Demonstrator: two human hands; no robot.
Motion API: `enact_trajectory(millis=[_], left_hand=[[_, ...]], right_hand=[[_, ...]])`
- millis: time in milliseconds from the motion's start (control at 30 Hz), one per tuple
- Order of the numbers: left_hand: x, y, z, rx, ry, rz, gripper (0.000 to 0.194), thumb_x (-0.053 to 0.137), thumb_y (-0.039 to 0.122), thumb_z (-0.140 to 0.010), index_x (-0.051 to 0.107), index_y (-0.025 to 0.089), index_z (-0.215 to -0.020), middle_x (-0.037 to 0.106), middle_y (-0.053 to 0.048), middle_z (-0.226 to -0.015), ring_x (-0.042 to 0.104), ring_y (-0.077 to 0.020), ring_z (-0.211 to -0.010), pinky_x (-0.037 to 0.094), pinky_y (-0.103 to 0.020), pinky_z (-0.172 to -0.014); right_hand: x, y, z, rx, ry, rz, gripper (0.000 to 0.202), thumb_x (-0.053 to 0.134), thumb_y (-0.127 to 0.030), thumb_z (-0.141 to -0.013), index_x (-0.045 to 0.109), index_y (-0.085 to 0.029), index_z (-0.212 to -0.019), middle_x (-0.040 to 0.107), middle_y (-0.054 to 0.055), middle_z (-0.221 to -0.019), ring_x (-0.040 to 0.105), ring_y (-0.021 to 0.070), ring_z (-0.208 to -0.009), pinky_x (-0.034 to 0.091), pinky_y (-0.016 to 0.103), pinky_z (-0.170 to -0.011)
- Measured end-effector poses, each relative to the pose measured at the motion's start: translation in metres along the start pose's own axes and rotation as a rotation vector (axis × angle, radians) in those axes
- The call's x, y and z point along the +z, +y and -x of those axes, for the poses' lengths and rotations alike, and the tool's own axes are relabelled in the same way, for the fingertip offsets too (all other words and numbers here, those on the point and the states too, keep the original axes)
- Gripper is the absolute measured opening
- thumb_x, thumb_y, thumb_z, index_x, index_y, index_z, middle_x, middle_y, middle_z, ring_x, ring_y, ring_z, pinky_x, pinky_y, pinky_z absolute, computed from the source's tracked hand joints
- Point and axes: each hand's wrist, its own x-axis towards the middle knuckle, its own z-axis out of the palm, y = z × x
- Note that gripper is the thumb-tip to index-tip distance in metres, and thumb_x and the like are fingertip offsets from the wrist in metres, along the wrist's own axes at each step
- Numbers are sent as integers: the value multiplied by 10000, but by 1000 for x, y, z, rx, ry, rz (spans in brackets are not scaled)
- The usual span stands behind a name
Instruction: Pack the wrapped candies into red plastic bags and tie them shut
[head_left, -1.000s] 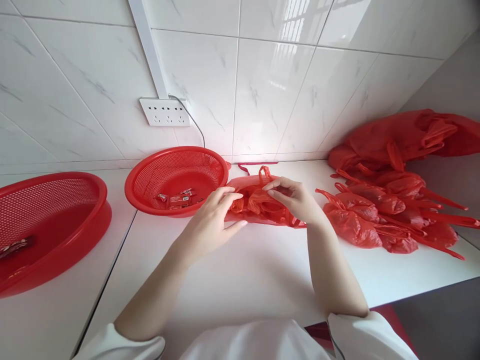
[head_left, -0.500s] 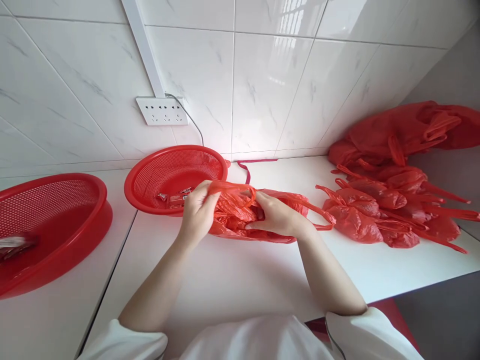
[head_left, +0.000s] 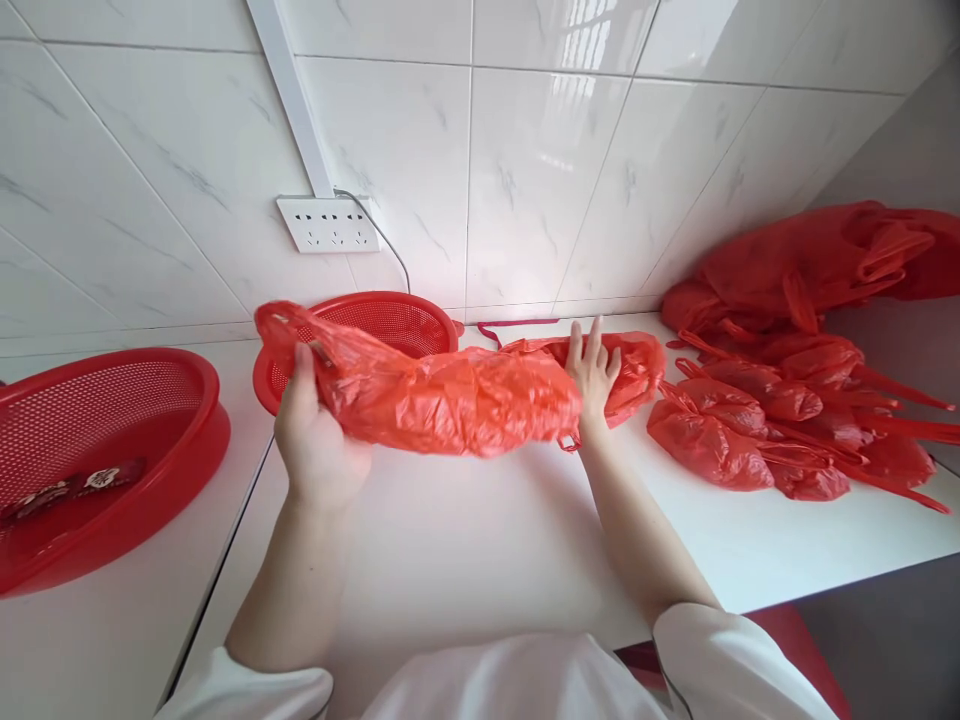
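Note:
A red plastic bag (head_left: 457,400) is stretched sideways above the white table, its handle end at the left. My left hand (head_left: 319,430) is closed on that handle end, thumb up, in front of the middle basket. At the bag's right end is my right hand (head_left: 592,375), its fingers spread and pointing up, against a second crumpled red plastic bag (head_left: 637,375) that lies on the table. Part of the second bag is hidden behind my right hand and the first bag.
A red perforated basket (head_left: 397,310) stands by the wall, partly covered by the bag. Another red basket (head_left: 187,430) at the left holds small dark packets (head_left: 105,478). Several filled red bags (head_left: 720,440) lie at the right, before a larger red bag (head_left: 810,255). A power socket (head_left: 328,225) is on the wall.
My left hand has moved left and drawn the bag out lengthwise, over the middle basket. My right hand has shifted slightly right and up, its fingers now spread.

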Motion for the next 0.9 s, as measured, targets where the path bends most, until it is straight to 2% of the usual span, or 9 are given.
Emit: enact_trajectory(millis=[100, 167, 300, 367, 500, 600, 700, 767, 900], left_hand=[[-5, 8, -1, -68, -48, 3, 357, 446, 454, -892, 422, 216, -627, 363, 31, -501, 386, -96, -467, 390, -293, -529], [-10, 11, -5, -69, -212, 22, 450, 394, 488, -905, 362, 205, -557, 223, 43, -407, 243, -78, -369, 308, -286, -450], [-17, 8, -18, 73, -762, 141, 615, 257, 527, -948, 465, 198, -471, 249, 35, -300, 253, -71, -289, 283, -269, -401], [-17, 4, -21, 134, -911, 126, 690, 175, 544, -946, 572, 214, -487, 284, 20, -286, 272, -85, -292, 318, -283, -408], [-16, -1, -16, 182, -924, 61, 812, 77, 620, -910, 686, 232, -539, 272, 1, -297, 275, -112, -328, 350, -316, -426], [-12, -2, -7, 185, -889, -17, 809, 108, 668, -890, 705, 246, -543, 312, -14, -320, 287, -123, -349, 339, -322, -423], [-7, -4, -1, 209, -890, -27, 807, 118, 682, -884, 711, 253, -544, 338, -20, -314, 290, -126, -339, 320, -320, -415], [-6, -4, -1, 234, -913, 5, 817, 93, 668, -890, 713, 253, -556, 282, -7, -299, 259, -121, -322, 298, -316, -407], [-17, 5, -9, 297, -1024, -56, 473, 374, 480, -895, 735, 256, -688, 351, 9, -335, 258, -111, -337, 304, -316, -445]], right_hand=[[12, 19, -2, 31, 97, -33, 634, 162, -52, -919, 153, -210, -1533, 14, 130, -1608, 231, 293, -1418, 178, 555, -1111], [15, 28, -2, -30, 0, -32, 657, 226, -39, -893, 194, -219, -1524, 41, 103, -1611, 192, 281, -1435, 202, 540, -1113], [4, 33, -6, -120, -332, 18, 627, 350, -24, -821, 406, -169, -1428, 349, 155, -1514, 473, 295, -1253, 372, 494, -1014], [-16, 23, -7, -59, -362, -6, 501, 352, -68, -858, 524, -140, -1323, 598, 180, -1268, 602, 292, -1054, 441, 458, -912], [-71, -19, 6, -242, -257, -488, 310, 385, -260, -957, 635, -206, -1131, 690, 102, -1055, 631, 241, -985, 477, 355, -844], [-105, -51, 27, -555, -481, -1042, 264, 406, -285, -973, 640, -221, -1079, 680, 67, -1080, 632, 176, -1008, 493, 297, -855], [-116, -73, 45, -709, -801, -1270, 253, 375, -263, -991, 607, -199, -1067, 680, 50, -1012, 640, 132, -920, 499, 259, -807], [-110, -80, 53, -769, -994, -1135, 244, 365, -209, -983, 574, -202, -1109, 676, 38, -982, 630, 119, -848, 491, 235, -729], [-90, -79, 54, -616, -1146, -314, 171, 494, -159, -878, 611, -167, -1003, 675, 71, -855, 632, 177, -747, 444, 257, -603]])
